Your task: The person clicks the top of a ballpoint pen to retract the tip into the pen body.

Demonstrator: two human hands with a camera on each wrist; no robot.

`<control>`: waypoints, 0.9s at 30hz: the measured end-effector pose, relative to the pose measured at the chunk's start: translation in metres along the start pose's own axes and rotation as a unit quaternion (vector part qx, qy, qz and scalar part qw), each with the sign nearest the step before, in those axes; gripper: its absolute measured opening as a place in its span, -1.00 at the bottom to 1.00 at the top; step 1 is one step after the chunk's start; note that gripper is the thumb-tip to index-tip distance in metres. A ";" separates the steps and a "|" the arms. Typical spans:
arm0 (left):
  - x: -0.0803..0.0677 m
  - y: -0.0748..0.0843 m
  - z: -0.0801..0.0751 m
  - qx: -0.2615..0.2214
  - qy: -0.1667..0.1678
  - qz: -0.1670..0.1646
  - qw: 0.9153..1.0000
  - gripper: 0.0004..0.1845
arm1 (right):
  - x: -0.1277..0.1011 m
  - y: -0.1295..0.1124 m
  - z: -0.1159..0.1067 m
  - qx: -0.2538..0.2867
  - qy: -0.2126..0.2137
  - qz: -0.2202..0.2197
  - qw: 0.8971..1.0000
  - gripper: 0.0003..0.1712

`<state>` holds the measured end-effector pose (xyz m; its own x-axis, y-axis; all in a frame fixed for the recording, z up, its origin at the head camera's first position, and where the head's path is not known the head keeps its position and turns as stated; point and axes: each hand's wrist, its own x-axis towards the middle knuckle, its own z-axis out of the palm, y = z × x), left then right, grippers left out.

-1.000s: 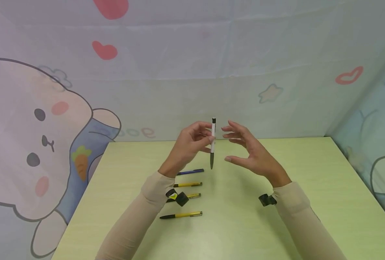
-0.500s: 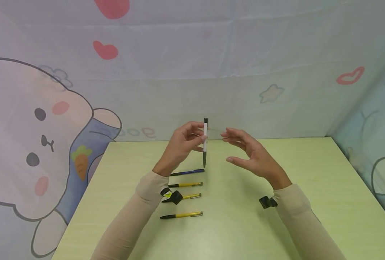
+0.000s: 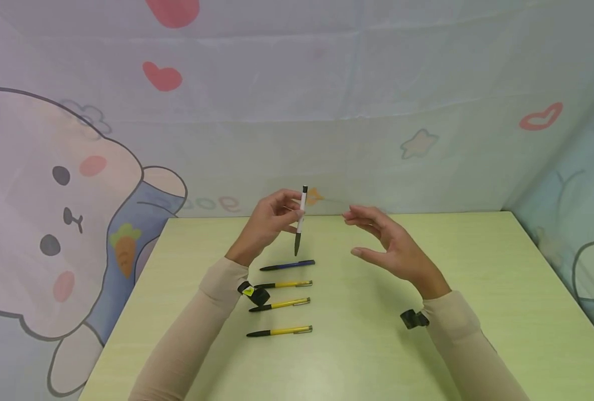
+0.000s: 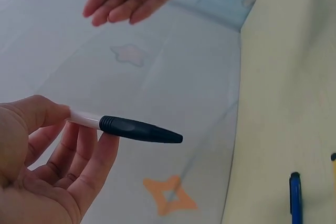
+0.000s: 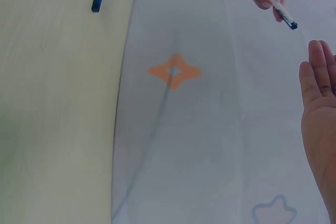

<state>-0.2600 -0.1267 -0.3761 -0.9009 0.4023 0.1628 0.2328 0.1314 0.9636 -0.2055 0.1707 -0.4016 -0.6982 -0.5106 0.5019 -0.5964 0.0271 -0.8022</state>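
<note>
Your left hand (image 3: 269, 220) pinches a white pen (image 3: 300, 220) between thumb and fingers (image 4: 86, 156) at its white barrel, so the dark grip end points down and hangs free above the bench (image 3: 377, 345). It is held almost upright, just above the blue pen (image 3: 288, 265). That pen heads a neat column with three yellow pens (image 3: 280, 304) lying parallel below it, all dark tips to your left. Your right hand (image 3: 389, 245) hovers well apart from the white pen, palm turned toward it, fingers relaxed and holding nothing. A cartoon-printed cloth (image 3: 297, 111) backs the bench.
</note>
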 end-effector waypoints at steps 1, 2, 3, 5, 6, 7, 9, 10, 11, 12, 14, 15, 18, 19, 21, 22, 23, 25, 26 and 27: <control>0.001 -0.002 -0.002 0.005 -0.002 -0.003 1.000 -0.64 | -0.001 0.001 0.000 0.000 0.001 0.003 1.000 -0.10; 0.002 -0.005 -0.003 0.011 -0.004 -0.005 1.000 -0.63 | -0.002 0.001 0.000 0.001 0.002 0.007 1.000 -0.11; 0.002 -0.007 -0.005 0.016 -0.007 -0.008 1.000 -0.63 | -0.004 0.001 0.001 0.001 0.002 0.009 1.000 -0.11; 0.004 -0.012 -0.008 0.027 -0.011 -0.014 0.999 -0.62 | -0.006 0.002 0.001 0.002 0.004 0.013 1.000 -0.12; 0.005 -0.014 -0.009 0.032 -0.013 -0.017 0.999 -0.62 | -0.007 0.002 0.002 0.004 0.005 0.013 1.000 -0.12; 0.005 -0.016 -0.010 0.037 -0.015 -0.020 0.999 -0.63 | -0.008 0.002 0.002 0.005 0.005 0.012 1.000 -0.12; 0.006 -0.019 -0.012 0.048 -0.020 -0.025 0.998 -0.65 | -0.010 0.002 0.003 0.007 0.006 0.010 1.000 -0.12; 0.007 -0.021 -0.013 0.055 -0.022 -0.028 0.998 -0.66 | -0.011 0.002 0.003 0.007 0.007 0.009 1.000 -0.13; 0.007 -0.023 -0.014 0.062 -0.024 -0.029 0.997 -0.68 | -0.012 0.002 0.004 0.007 0.008 0.009 1.000 -0.14; 0.007 -0.025 -0.015 0.070 -0.027 -0.031 0.997 -0.69 | -0.013 0.002 0.004 0.009 0.008 0.007 1.000 -0.14; 0.008 -0.029 -0.018 0.088 -0.031 -0.034 0.995 -0.70 | -0.014 0.003 0.004 0.008 0.008 0.008 1.000 -0.16; 0.009 -0.031 -0.019 0.097 -0.034 -0.035 0.994 -0.70 | -0.015 0.003 0.004 0.007 0.008 0.008 1.000 -0.16; 0.011 -0.038 -0.022 0.122 -0.045 -0.035 0.991 -0.69 | -0.017 0.005 0.004 0.006 0.008 0.015 1.000 -0.17; 0.012 -0.041 -0.023 0.131 -0.049 -0.034 0.990 -0.67 | -0.018 0.005 0.004 0.006 0.009 0.018 1.000 -0.17; 0.014 -0.046 -0.025 0.150 -0.057 -0.028 0.987 -0.66 | -0.019 0.006 0.004 0.003 0.008 0.019 1.000 -0.18; 0.014 -0.048 -0.025 0.159 -0.061 -0.025 0.985 -0.66 | -0.019 0.006 0.004 0.003 0.007 0.019 1.000 -0.18; 0.014 -0.051 -0.026 0.169 -0.064 -0.022 0.983 -0.67 | -0.020 0.006 0.004 0.002 0.007 0.018 1.000 -0.18; 0.015 -0.055 -0.028 0.185 -0.068 -0.018 0.980 -0.69 | -0.020 0.006 0.005 0.000 0.006 0.015 1.000 -0.18; 0.015 -0.057 -0.029 0.192 -0.071 -0.017 0.979 -0.70 | -0.021 0.006 0.005 0.000 0.005 0.013 1.000 -0.18; 0.015 -0.059 -0.029 0.197 -0.073 -0.016 0.978 -0.70 | -0.021 0.006 0.005 0.000 0.006 0.013 1.000 -0.19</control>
<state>-0.2983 -0.1549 -0.4242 -0.8551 0.5131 0.0738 0.3538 0.4736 0.8066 -0.1927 0.1777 -0.4190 -0.7173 -0.5002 0.4851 -0.5787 0.0398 -0.8146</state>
